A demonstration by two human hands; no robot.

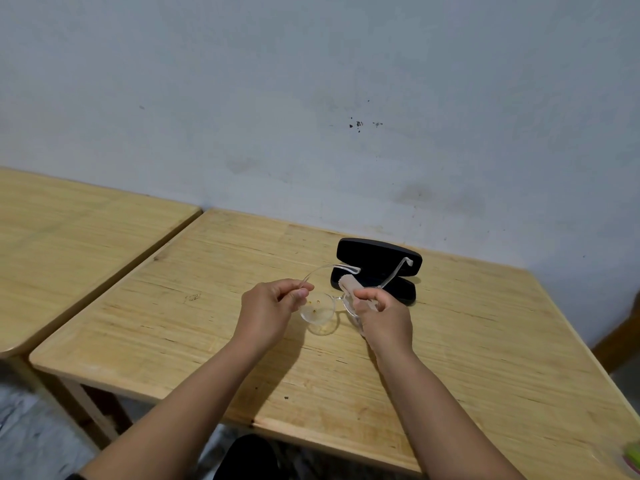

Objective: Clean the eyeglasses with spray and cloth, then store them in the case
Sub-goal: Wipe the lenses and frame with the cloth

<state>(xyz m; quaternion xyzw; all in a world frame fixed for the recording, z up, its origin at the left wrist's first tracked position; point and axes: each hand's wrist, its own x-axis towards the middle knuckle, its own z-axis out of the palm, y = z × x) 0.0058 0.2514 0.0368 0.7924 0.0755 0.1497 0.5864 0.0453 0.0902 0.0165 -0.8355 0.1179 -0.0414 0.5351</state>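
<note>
Eyeglasses: clear, colourless plastic frame with rounded lenses, both temple arms unfolded and pointing toward the tabletop's far edge. The lens on the person's left side shows small yellowish specks on its surface. The other lens is largely hidden behind the right hand and cloth. The glasses are held up off the tabletop, about midway across it and nearer its far edge than its near edge.

Left hand: fingers curled, thumb and forefinger pinching the frame at the hinge end of the left temple arm, which curves up and away past the fingers.

Right hand: fingers closed round a pale cloth, pressing it against the right-side lens. One end of the cloth sticks up above the thumb. The right temple arm rises from this hand toward the case.

Case: black, hard-shelled, lying open just beyond the hands, close to the tabletop's far edge, lid raised toward the wall. Whether the temple tips touch it cannot be told; they overlap it in this view.

Tabletop: light wood with visible grain and some dark scuffs. A second wooden table stands to the left, apart by a narrow gap. A green object shows at the near right corner, cut off by the picture edge.
</note>
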